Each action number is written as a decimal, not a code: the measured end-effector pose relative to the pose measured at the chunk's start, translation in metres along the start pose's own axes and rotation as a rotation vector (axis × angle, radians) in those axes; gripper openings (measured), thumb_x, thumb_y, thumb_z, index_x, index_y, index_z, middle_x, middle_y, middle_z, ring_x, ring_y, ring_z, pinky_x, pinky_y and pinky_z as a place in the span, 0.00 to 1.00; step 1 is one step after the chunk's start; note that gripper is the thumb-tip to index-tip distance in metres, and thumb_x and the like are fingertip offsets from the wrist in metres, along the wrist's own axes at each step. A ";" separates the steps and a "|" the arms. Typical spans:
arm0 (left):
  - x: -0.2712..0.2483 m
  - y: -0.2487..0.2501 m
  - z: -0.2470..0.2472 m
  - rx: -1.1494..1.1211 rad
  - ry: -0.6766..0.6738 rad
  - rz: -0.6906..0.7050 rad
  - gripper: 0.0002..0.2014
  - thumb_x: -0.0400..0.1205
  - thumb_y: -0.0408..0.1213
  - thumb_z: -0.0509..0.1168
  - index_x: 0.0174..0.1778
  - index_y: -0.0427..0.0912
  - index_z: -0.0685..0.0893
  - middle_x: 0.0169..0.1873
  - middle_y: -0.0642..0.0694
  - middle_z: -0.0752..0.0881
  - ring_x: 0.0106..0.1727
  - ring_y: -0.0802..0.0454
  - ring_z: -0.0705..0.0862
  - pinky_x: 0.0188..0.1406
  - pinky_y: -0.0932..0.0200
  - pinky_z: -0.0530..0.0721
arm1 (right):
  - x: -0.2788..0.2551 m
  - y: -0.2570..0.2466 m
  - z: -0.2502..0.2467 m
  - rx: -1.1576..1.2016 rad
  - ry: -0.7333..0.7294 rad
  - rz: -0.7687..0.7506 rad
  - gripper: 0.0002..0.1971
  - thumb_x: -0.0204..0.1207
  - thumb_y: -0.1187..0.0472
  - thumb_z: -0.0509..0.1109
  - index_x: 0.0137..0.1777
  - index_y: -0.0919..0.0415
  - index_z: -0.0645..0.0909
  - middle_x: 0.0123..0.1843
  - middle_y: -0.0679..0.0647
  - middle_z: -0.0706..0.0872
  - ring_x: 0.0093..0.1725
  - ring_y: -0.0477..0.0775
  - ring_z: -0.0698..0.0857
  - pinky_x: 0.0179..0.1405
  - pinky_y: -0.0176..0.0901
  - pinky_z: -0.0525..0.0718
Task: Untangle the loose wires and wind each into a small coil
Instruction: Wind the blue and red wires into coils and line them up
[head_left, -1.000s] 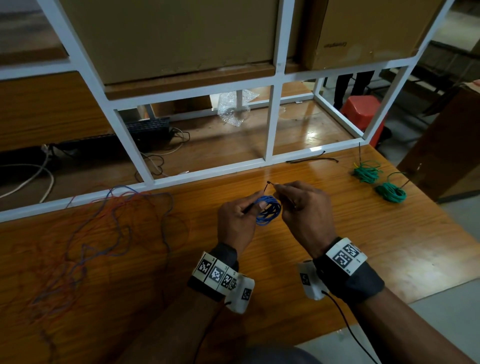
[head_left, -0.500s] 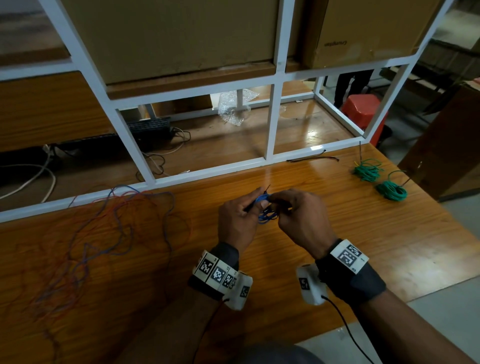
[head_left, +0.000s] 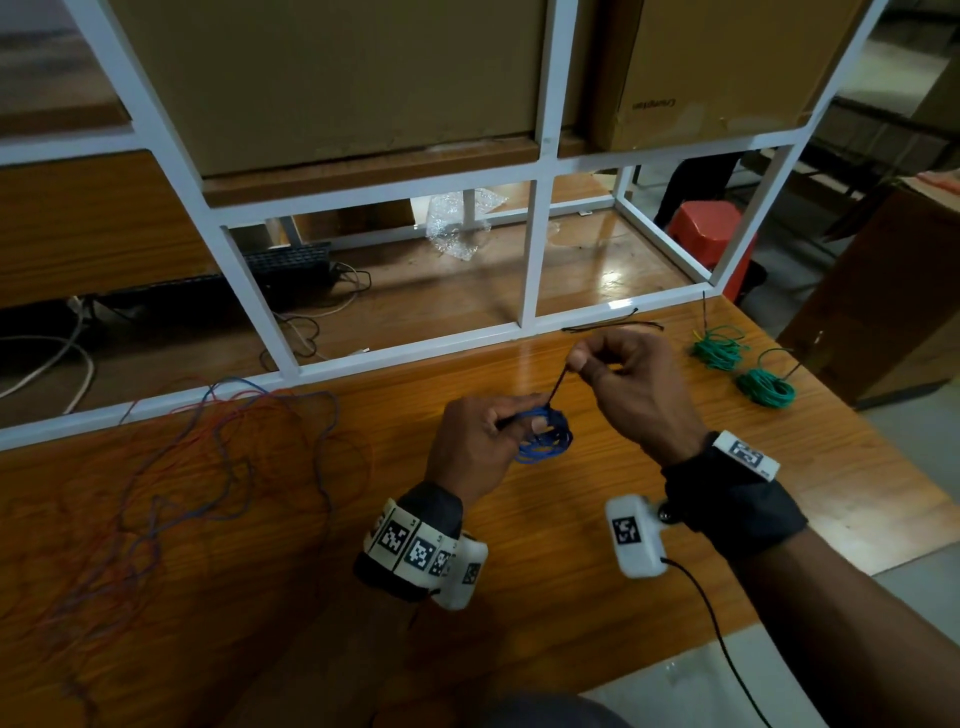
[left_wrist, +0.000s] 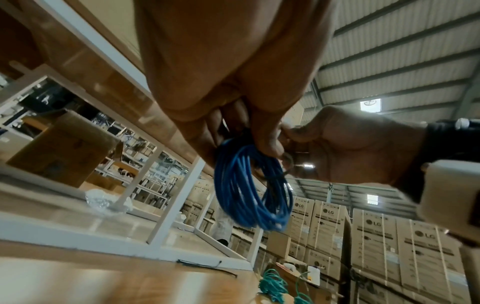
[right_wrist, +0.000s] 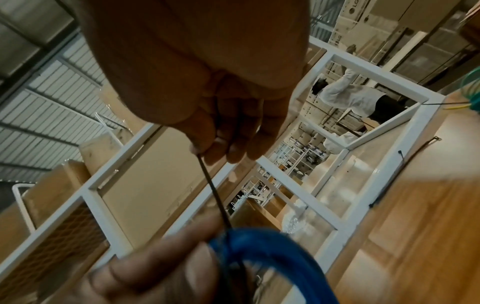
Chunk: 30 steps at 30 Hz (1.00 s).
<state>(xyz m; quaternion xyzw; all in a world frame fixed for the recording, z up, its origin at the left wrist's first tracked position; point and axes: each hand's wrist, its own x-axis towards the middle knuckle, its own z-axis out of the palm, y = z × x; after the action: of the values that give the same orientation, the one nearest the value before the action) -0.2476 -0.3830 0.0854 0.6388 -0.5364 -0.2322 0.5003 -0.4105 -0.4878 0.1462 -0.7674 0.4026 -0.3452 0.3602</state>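
— Above the wooden table (head_left: 597, 561), who held what?
— The left hand (head_left: 475, 447) pinched the blue coil (head_left: 545, 441) just over the table; the right hand (head_left: 631, 387) pinched a thin black tie (head_left: 558, 387) taut, fingers curled.
— And the rest?
— Two green coils (head_left: 719, 349) lay at the table's far right, loose wires (head_left: 171, 467) at its left.

Your right hand (head_left: 631, 387) has drawn up and away from your left hand (head_left: 480, 441), out toward the white frame (head_left: 415, 353), where half a second ago the two sat knuckle to knuckle over the blue coil (head_left: 545, 439). The thin black tie (head_left: 558, 384) pinched in your right fingers (right_wrist: 207, 148) now runs taut down to the coil (a second ago only its short tip poked up). The coil looks more tightly bunched against your left fingers (left_wrist: 265, 142).
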 end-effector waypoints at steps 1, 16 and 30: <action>0.001 -0.001 -0.003 0.046 -0.040 -0.006 0.13 0.80 0.39 0.76 0.60 0.50 0.91 0.57 0.51 0.91 0.56 0.65 0.87 0.54 0.66 0.87 | 0.002 -0.002 -0.005 0.040 0.027 0.007 0.08 0.84 0.58 0.72 0.43 0.50 0.88 0.42 0.45 0.91 0.46 0.41 0.88 0.49 0.47 0.87; -0.019 0.001 0.017 0.368 -0.205 -0.065 0.10 0.84 0.44 0.71 0.60 0.58 0.91 0.51 0.58 0.91 0.42 0.63 0.89 0.24 0.70 0.74 | 0.008 0.012 -0.002 0.417 0.087 0.260 0.06 0.88 0.69 0.62 0.49 0.67 0.78 0.36 0.58 0.83 0.34 0.58 0.87 0.38 0.53 0.92; -0.052 -0.047 0.053 -0.074 -0.085 -0.317 0.10 0.84 0.39 0.71 0.58 0.57 0.90 0.45 0.55 0.93 0.42 0.56 0.92 0.49 0.44 0.91 | -0.037 0.071 -0.018 0.488 -0.171 0.433 0.15 0.84 0.50 0.74 0.60 0.61 0.84 0.54 0.58 0.94 0.57 0.58 0.93 0.60 0.63 0.91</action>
<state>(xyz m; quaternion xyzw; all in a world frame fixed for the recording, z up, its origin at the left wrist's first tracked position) -0.2865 -0.3599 0.0101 0.6861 -0.4408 -0.3546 0.4573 -0.4677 -0.4908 0.0875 -0.5812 0.4301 -0.2814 0.6309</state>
